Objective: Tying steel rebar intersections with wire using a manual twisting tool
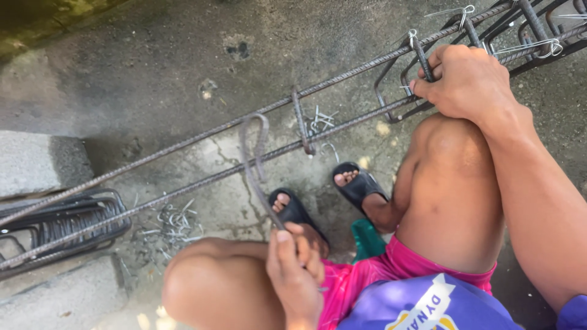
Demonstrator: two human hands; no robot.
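The left hand (pixel 293 269) is clenched around the lower end of a bent steel stirrup (pixel 254 165), gripping it above the left knee. The stirrup rises from the fist and hooks over the nearer of two long ribbed rebars (pixel 202 137) that run diagonally across the concrete floor (pixel 153 61).

The right hand (pixel 465 79) is closed on another stirrup (pixel 422 58) already fitted on the rebar cage at upper right, fingers wrapped around its top bar. Wire ties (pixel 532 46) bind further stirrups just beyond this hand.

A single stirrup (pixel 301 122) sits on the bars between the two hands. Loose tie wires (pixel 171 223) lie scattered on the floor beneath the bars. A stack of spare stirrups (pixel 61 226) rests at lower left, beside concrete blocks (pixel 36 162). Both feet wear black sandals (pixel 358 183).
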